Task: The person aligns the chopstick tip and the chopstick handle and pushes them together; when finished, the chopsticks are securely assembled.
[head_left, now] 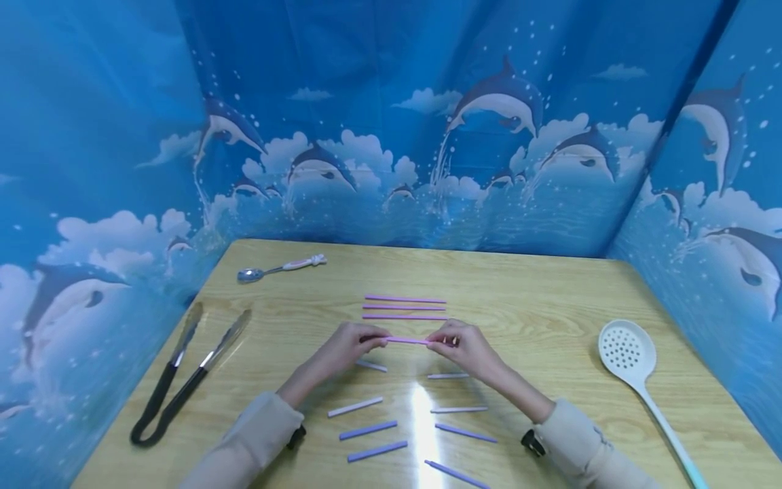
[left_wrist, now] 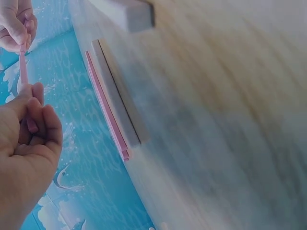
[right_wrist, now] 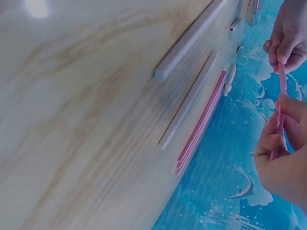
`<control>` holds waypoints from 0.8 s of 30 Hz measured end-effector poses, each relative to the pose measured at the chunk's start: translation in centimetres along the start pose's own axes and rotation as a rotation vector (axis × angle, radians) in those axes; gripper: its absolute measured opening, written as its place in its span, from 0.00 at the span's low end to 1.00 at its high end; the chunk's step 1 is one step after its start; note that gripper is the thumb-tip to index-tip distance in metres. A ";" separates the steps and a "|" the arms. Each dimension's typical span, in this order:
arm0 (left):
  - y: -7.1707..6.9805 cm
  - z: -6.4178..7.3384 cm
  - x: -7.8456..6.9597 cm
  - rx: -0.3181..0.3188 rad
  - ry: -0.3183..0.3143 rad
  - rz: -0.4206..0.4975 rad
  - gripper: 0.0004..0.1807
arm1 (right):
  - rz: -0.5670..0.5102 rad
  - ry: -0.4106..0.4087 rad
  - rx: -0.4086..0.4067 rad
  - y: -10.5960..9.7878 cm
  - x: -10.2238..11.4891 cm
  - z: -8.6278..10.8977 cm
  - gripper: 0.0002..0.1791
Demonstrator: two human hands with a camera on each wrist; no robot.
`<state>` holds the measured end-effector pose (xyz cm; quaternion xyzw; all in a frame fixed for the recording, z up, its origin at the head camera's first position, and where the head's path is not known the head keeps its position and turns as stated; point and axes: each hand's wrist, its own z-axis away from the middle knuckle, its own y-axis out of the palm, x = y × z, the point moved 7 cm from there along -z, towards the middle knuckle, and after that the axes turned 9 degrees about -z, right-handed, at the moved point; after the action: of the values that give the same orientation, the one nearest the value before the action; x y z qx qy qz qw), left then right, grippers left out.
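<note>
A thin pink stick [head_left: 407, 340] is held level above the table by both hands. My left hand [head_left: 353, 343] pinches its left end between thumb and fingers, and my right hand [head_left: 469, 346] pinches the other end. In the right wrist view the stick [right_wrist: 282, 76] shows a small step close to the right fingertips. Just beyond the hands, three long pink sticks [head_left: 404, 317] lie parallel on the table. Nearer to me are shorter lavender and blue-violet sticks, one group on the left [head_left: 368, 430] and another on the right [head_left: 466, 432].
Black-handled metal tongs [head_left: 160, 387] lie spread at the left of the wooden table [head_left: 519, 292]. A spoon [head_left: 281, 268] with a white and pink handle is at the back left. On the right lies a white slotted skimmer [head_left: 627, 350]. Dolphin-printed blue curtains [head_left: 379, 81] surround the table.
</note>
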<state>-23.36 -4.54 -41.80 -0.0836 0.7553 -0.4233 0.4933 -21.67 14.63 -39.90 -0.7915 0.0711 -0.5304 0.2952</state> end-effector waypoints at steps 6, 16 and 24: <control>-0.1 0.1 -0.4 -0.020 0.015 -0.016 0.13 | 0.006 -0.012 -0.015 0.0 0.3 0.0 0.04; -0.2 0.2 -1.1 -0.048 0.061 -0.009 0.12 | 0.002 -0.061 -0.051 0.0 0.8 0.0 0.04; -0.1 0.3 -1.5 -0.066 0.096 0.023 0.12 | -0.023 -0.107 -0.062 0.0 1.3 0.1 0.04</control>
<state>-22.39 -3.96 -40.77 -0.0709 0.7924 -0.3960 0.4585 -21.02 14.14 -38.87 -0.8284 0.0627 -0.4879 0.2678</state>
